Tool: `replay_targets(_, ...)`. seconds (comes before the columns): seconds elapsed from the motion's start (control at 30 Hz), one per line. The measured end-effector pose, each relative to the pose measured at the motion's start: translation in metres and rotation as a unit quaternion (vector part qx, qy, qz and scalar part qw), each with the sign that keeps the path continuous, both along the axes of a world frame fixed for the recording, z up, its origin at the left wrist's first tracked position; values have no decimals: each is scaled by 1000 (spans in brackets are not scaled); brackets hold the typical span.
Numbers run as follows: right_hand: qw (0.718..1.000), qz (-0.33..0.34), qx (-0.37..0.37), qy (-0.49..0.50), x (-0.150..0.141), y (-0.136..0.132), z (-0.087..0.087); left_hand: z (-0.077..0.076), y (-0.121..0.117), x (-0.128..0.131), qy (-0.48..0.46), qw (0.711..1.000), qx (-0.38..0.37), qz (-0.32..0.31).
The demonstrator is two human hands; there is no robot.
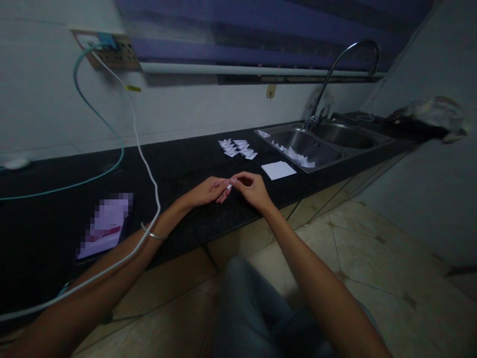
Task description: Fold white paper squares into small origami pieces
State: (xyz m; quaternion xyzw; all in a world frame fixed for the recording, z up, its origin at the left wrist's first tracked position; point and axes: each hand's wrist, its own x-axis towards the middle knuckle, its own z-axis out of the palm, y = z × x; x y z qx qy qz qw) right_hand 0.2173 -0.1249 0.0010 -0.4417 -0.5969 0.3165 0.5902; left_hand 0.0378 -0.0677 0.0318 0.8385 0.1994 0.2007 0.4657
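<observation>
Above the front part of the black counter, my left hand (209, 191) and my right hand (254, 190) meet fingertip to fingertip. Pinched between them is a small piece of white paper (229, 187), mostly covered by the fingers. Just beyond my hands lie several folded white paper pieces (237, 147) in a loose cluster. A stack of flat white paper sheets (278, 170) rests to the right, close to the sink. More folded paper pieces (298, 157) line the near side of the left sink basin.
A double steel sink (331, 166) with a tall curved faucet (328, 79) is set into the black counter (175, 164). A phone (106, 228) with a blurred screen lies at the left. A white cable (151, 174) runs across my left forearm from the wall socket (126, 52).
</observation>
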Motion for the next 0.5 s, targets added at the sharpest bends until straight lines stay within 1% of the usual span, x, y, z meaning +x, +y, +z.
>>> replay_targets(0.1,1000,-11,-1,15,1,-1,1,0,2,1,-8,999,-47,9)
replay_targets(0.2,999,-10,-10,39,3,-2,3,1,5,2,-8,995,-95,6)
replay_targets(0.27,999,-24,-15,46,3,-3,4,0,6,2,-12,996,-88,24)
replay_targets(0.33,998,-43,-22,43,4,-3,5,-1,6,1,-19,998,-23,61)
replay_targets(0.4,998,-49,-28,36,4,-2,5,-3,6,-1,-13,993,73,90)
replay_targets(0.47,998,-40,-29,26,3,-2,5,-3,7,-3,2,983,154,96)
replay_targets(0.5,999,-36,-28,19,3,-1,5,-4,8,-3,7,978,183,97)
